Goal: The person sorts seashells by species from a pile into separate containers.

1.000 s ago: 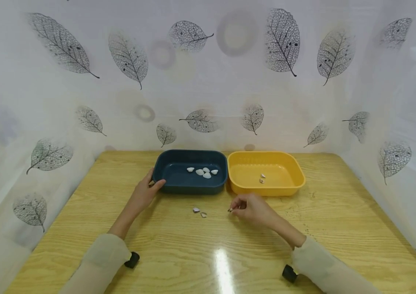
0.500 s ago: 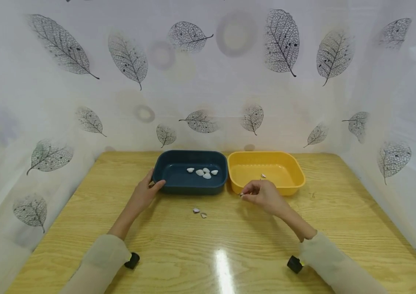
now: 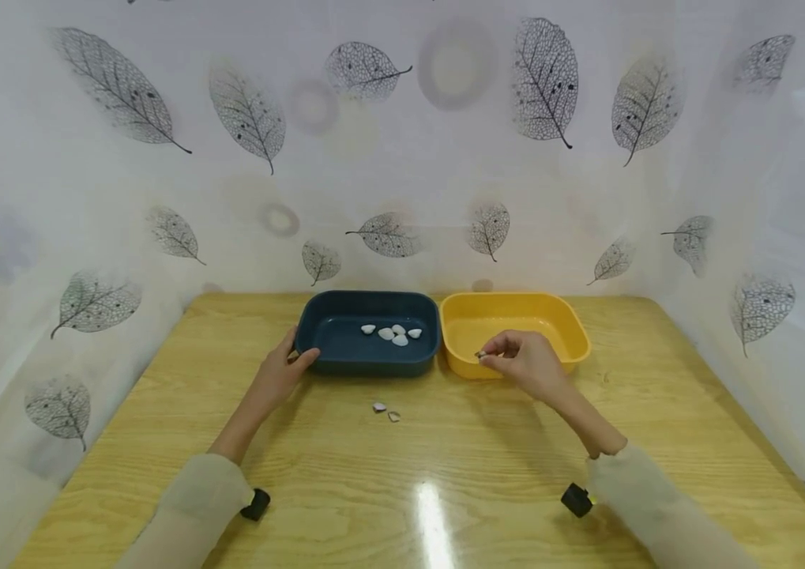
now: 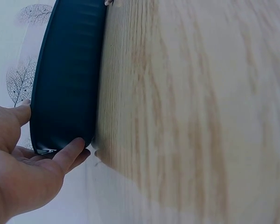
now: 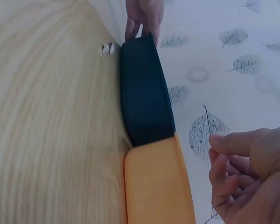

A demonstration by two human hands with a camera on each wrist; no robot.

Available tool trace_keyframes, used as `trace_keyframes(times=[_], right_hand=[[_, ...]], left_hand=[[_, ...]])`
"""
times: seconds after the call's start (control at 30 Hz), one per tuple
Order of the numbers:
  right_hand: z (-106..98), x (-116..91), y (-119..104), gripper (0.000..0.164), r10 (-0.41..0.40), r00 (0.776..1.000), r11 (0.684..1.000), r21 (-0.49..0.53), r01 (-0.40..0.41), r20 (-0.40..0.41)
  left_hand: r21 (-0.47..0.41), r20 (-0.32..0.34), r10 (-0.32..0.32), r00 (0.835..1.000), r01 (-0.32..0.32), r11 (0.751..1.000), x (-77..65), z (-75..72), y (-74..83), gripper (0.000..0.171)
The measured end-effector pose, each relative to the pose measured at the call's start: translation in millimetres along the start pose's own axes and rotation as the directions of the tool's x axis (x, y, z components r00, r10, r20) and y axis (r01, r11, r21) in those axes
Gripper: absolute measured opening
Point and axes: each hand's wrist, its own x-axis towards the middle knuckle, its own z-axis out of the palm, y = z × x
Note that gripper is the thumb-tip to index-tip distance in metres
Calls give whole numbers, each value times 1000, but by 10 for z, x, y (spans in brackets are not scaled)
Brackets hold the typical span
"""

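Note:
My left hand [image 3: 280, 375] grips the left end of a dark blue plastic bin [image 3: 366, 368], thumb by the rim. In the left wrist view its fingers [image 4: 71, 154] reach around the bin's end. Several white seashells [image 3: 400, 341] lie inside that bin. My right hand [image 3: 526, 363] pinches a small shell [image 3: 479, 355] between thumb and fingertips, over the front rim of a yellow bin [image 3: 566, 332]. The shell is hard to make out in the right wrist view. Two small shells, one whitish [image 3: 379, 408] and one brownish [image 3: 393, 416], lie on the table before the blue bin.
The bins stand side by side near the back of the wood-grain table [image 3: 345, 490]. Behind and beside it hangs a pale curtain [image 3: 402, 174] with a leaf print. A black wrist device [image 3: 576, 500] sits below the right sleeve.
My right hand has lifted the pinched shell from near the table, moving it right and away to the yellow bin's front rim. The left hand and blue bin have stayed put.

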Motion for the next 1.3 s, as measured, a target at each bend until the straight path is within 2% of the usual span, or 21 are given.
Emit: trace_keyframes(times=[0.13, 0.3, 0.5, 0.73, 0.87, 1.0, 1.17, 1.3], right_hand=[[-91, 85, 55, 10, 50, 998, 998, -21, -51, -46], [-168, 192, 132, 13, 111, 993, 993, -33, -113, -47], [-202, 301, 216, 14, 132, 989, 988, -69, -137, -73], [-191, 363, 277, 20, 155, 975, 984, -58, -166, -156], [-170, 358, 281, 23, 157, 973, 985, -40, -166, -170], [-127, 315, 235, 21, 110, 976, 993, -13, -115, -185], [-24, 232, 113, 15, -19, 977, 998, 47, 30, -214], [97, 141, -8, 14, -99, 980, 988, 97, 118, -175]], left_hand=[[-5, 2, 7, 1000, -7, 1000, -3, -2, -1, 82], [0, 4, 9, 1000, -9, 1000, -1, 1, -7, 85], [-2, -1, 20, 1000, -20, 1000, 3, 0, -5, 82], [-3, -2, 24, 1000, -24, 1000, 6, 0, -21, 80], [0, 0, 23, 1000, -23, 1000, 9, 5, -32, 80], [1, 0, 13, 1000, -13, 1000, 5, 7, -33, 80], [1, 1, 13, 1000, -13, 1000, -9, 5, -19, 80], [2, 3, 18, 1000, -18, 1000, -14, 3, -9, 82]])
